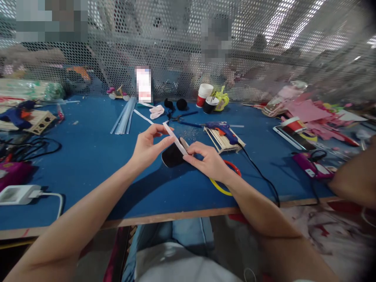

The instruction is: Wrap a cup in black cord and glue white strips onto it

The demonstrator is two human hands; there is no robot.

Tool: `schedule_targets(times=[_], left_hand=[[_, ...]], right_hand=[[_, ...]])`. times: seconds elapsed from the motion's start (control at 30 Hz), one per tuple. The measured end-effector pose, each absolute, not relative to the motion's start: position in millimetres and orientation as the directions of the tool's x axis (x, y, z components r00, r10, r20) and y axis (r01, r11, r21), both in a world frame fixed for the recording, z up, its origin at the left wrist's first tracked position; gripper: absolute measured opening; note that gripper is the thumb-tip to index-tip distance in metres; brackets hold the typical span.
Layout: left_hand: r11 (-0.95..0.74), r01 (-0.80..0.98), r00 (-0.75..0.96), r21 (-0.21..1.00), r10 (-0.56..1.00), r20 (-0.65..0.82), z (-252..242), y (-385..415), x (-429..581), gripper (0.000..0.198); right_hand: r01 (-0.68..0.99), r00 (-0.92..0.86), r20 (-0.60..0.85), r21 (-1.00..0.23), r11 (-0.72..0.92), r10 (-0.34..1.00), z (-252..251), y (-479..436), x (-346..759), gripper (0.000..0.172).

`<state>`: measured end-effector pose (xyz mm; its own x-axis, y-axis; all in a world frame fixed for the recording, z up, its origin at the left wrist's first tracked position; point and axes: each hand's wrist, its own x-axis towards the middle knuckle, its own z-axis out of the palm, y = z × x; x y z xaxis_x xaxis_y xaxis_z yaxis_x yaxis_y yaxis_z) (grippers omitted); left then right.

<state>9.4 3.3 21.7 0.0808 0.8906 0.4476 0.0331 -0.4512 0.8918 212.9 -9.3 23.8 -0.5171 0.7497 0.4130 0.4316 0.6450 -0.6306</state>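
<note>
A narrow white ribbon (176,141) is stretched at a slant between my two hands. My left hand (151,143) pinches it near its upper end, between thumb and fingers. The lower end is gripped by my right hand (208,157), thumb against fingertips. Just behind and below the ribbon, a black paper cup (172,157) lies on the table, tilted; the ribbon and my fingers partly cover it. Whether the ribbon touches the cup I cannot tell. Close to my right wrist are a yellow ring (219,188) and a red ring (235,168), partly hidden by the arm.
On the blue table (141,199), a blue glue gun (222,131) rests on a wooden stick rack, its cord trailing right. Clear glue sticks (123,119), pliers (188,114), paper cups (205,94) and a phone (143,85) stand farther back. Another person's arm (357,176) reaches in at right.
</note>
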Motion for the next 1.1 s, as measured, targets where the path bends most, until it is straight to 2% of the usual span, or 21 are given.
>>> schedule_targets(times=[0.07,0.27,0.67,0.9,1.1], left_hand=[[-0.467,0.036,0.072,0.884,0.883,0.464,25.5,1.7,9.2,0.016],[-0.473,0.057,0.049,0.879,0.881,0.471,25.7,1.4,9.6,0.015],[-0.288,0.02,0.042,0.958,0.957,0.287,16.8,4.6,16.5,0.02],[-0.233,-0.023,0.121,0.972,0.965,0.234,14.3,3.9,17.7,0.021],[-0.192,-0.052,0.167,0.98,0.966,0.198,14.2,2.2,17.4,0.022]], right_hand=[[0.432,-0.536,0.419,-0.61,0.665,0.733,23.4,-10.3,212.5,0.017],[0.397,-0.563,0.453,-0.586,0.707,0.691,26.8,-15.2,211.7,0.015],[0.271,-0.629,0.527,-0.54,0.797,0.572,28.5,-19.0,210.3,0.014],[0.171,-0.645,0.573,-0.538,0.826,0.507,27.6,-19.4,208.5,0.008],[0.168,-0.649,0.577,-0.526,0.833,0.495,27.7,-19.9,209.0,0.007]])
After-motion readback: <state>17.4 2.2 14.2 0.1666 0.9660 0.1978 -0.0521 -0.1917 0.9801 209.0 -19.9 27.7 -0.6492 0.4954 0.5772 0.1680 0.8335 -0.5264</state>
